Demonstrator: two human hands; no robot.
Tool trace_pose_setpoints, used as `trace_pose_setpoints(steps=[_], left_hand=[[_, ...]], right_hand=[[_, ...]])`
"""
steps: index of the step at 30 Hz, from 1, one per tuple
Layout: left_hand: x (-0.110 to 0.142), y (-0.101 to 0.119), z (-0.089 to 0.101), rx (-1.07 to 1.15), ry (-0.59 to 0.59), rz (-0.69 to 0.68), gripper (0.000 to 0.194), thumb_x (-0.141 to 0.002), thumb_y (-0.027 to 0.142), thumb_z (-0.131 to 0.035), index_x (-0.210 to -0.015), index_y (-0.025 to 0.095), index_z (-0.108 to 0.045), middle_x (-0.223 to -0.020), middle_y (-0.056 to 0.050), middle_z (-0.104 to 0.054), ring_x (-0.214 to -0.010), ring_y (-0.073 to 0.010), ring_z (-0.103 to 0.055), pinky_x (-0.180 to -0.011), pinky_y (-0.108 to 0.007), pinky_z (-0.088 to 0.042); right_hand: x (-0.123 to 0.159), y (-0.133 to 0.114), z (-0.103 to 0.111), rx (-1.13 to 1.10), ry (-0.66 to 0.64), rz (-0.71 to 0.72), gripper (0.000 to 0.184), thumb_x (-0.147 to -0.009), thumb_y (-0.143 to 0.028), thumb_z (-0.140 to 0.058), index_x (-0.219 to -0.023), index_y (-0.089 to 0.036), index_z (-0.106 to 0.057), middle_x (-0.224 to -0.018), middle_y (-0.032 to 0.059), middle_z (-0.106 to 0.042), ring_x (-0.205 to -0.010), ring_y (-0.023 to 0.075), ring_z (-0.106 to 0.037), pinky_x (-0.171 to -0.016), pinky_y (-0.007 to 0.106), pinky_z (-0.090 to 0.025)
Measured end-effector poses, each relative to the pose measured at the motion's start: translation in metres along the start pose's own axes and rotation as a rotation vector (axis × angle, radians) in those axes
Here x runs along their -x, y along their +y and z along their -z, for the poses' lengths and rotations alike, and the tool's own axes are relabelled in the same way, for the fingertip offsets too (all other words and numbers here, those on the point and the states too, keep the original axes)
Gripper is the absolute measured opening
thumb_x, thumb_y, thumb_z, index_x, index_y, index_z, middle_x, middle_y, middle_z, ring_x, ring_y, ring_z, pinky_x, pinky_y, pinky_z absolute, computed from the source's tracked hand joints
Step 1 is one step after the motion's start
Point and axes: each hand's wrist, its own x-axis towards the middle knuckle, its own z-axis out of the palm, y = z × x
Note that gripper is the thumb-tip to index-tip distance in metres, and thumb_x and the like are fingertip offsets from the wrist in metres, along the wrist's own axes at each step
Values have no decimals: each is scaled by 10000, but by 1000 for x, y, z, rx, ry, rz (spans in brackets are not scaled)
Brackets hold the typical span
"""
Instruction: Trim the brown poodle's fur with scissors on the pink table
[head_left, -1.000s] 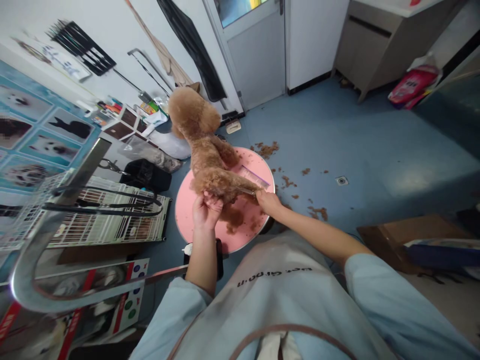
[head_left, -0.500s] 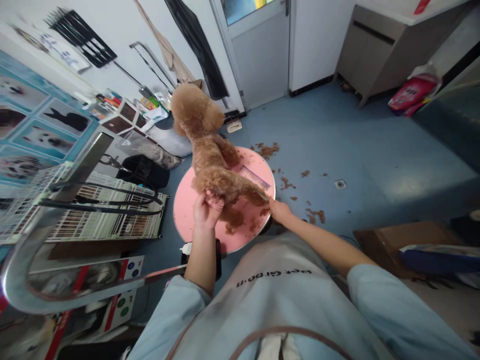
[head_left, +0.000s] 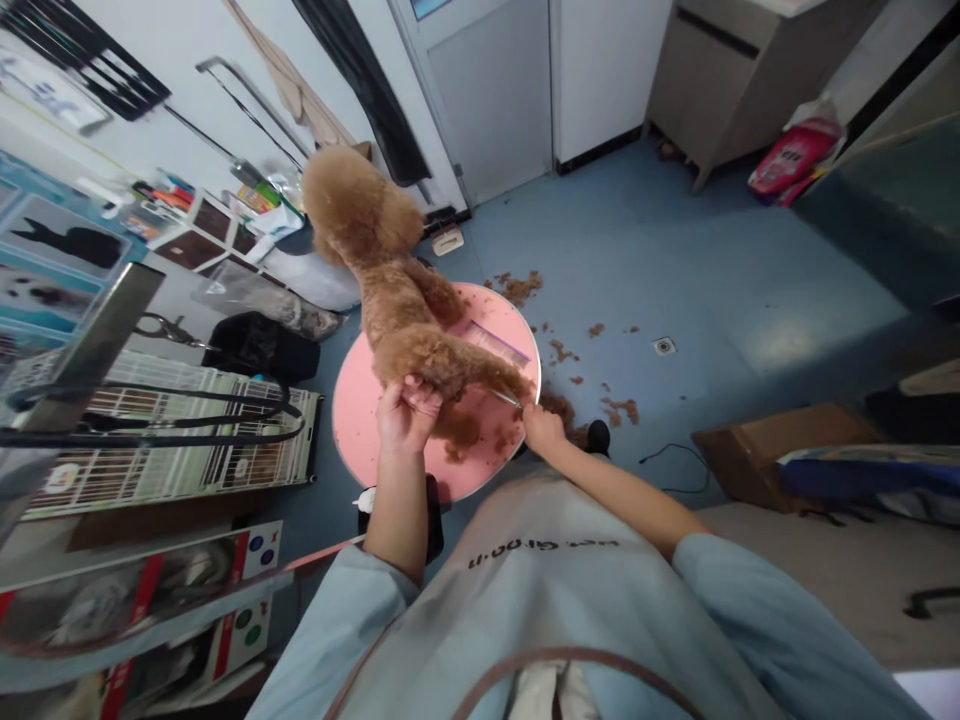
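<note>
The right hand is closed around the handle end of slim metal scissors, at the right near edge of the round pink grooming table; whether the blades are parted is too small to tell. They point left and slightly far, just on the near side of the brown poodle's hind leg, roughly in line with its long axis, which slants from the rump rightward and a little near. The lower end of that leg lies just far of the right hand, the nearer of the two. The left hand has its fingers curled against the rump; I cannot tell whether they pinch tail or fur. The poodle stands on the table, its body running from the rump at the near end to the head at the far left.
</note>
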Motion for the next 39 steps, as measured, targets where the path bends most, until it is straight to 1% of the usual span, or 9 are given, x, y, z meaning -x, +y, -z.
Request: trace_pose_setpoints(steps=[3, 7, 12, 16, 20, 25, 30, 36, 39], left_hand=[[-1, -1, -1, 5, 7, 25, 260, -899, 150, -461, -641, 142, -432, -539, 46, -463, -405, -25, -355, -444, -182, -322], [-3, -1, -1, -19, 7, -6, 263, -894, 165, -487, -636, 140, -443, -533, 47, -454, -402, -20, -344, -435, -175, -317], [-3, -2, -1, -49, 0, -26, 235, -874, 162, -522, -650, 141, -454, -532, 50, -455, -411, -19, -371, -436, -170, -322], [-2, -2, -2, -33, 48, -42, 223, -858, 140, -521, -649, 141, -446, -536, 55, -470, -403, -14, -373, -440, -169, -327], [-4, -3, 2, -66, 20, -89, 196, -824, 126, -561, -652, 139, -466, -549, 59, -485, -414, -13, -384, -457, -167, -342], [-8, -5, 12, -88, -16, -156, 162, -776, 145, -618, -656, 140, -509, -546, 61, -496, -417, -22, -396, -471, -184, -359], [-9, -5, 16, -77, 11, -149, 184, -802, 123, -569, -628, 145, -511, -533, 45, -478, -445, -35, -399, -488, -187, -377], [-5, -7, 8, -127, 73, -192, 190, -810, 124, -555, -630, 157, -504, -512, 51, -430, -430, -28, -375, -485, -176, -386], [-3, -10, 0, -109, 113, -209, 181, -807, 138, -562, -637, 150, -498, -524, 53, -458, -414, -25, -370, -471, -178, -388]], right_hand=[[-1, 0, 2, -8, -10, 15, 240, -940, -144, -368, -1117, -86, -519, -993, 205, -658, -858, 235, -711, -713, 312, -536], [-4, 3, 9, 14, -12, 29, 372, -921, -271, -471, -1220, -48, -477, -1081, 265, -631, -949, 287, -689, -768, 369, -537], [-10, 12, 18, 11, -53, 69, 380, -930, -155, -381, -1297, -67, -429, -1056, 217, -659, -886, 237, -703, -730, 320, -539], [-16, 24, 24, 10, -55, 92, 436, -905, -283, -487, -1273, -51, -451, -1145, 255, -620, -1017, 299, -660, -833, 385, -519], [-24, 38, 30, -27, -116, 172, 462, -903, -124, -404, -1359, -53, -375, -1142, 234, -639, -992, 266, -674, -802, 349, -520], [-34, 54, 35, -58, -130, 217, 577, -860, -223, -526, -1391, -71, -358, -1207, 240, -610, -1073, 305, -639, -872, 394, -498], [-46, 68, 36, -104, -186, 294, 671, -855, -131, -498, -1475, -112, -244, -1168, 192, -651, -1052, 274, -658, -837, 362, -510], [-60, 77, 35, -198, -215, 315, 507, -819, -145, -554, -1316, -103, -460, -1227, 205, -619, -1114, 298, -619, -907, 388, -482], [-63, 84, 29, -219, -239, 318, 506, -822, -102, -531, -1323, -128, -459, -1234, 183, -629, -1112, 264, -624, -905, 351, -478]])
